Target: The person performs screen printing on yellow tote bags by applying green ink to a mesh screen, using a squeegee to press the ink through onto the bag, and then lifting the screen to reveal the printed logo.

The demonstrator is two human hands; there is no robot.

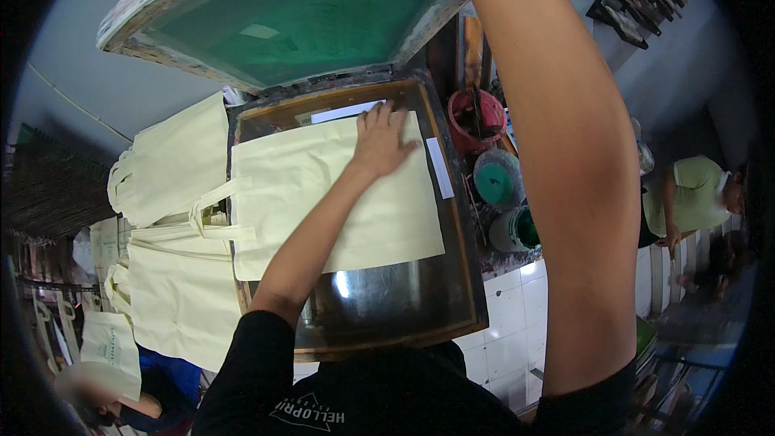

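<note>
A cream tote bag (311, 194) lies flat on a dark glossy board (387, 299) with a wooden border, its handles (214, 210) over the left edge. My left hand (382, 141) rests on the bag near its far right corner, fingers spread and slightly blurred. White strips (440, 167) lie beside the bag's right and far edges. Above the board's far end, a screen-printing frame (299, 20) with green mesh is tilted up. My right arm (565, 137) reaches past the frame's right side and leaves the top of the picture, so its hand is out of view.
Stacks of cream tote bags (182, 291) lie left of the board. To its right stand a pink bucket (462, 125) and green ink containers (495, 182). One person (686, 198) is at the far right; another (153, 404) sits at lower left, near a printed bag (111, 351).
</note>
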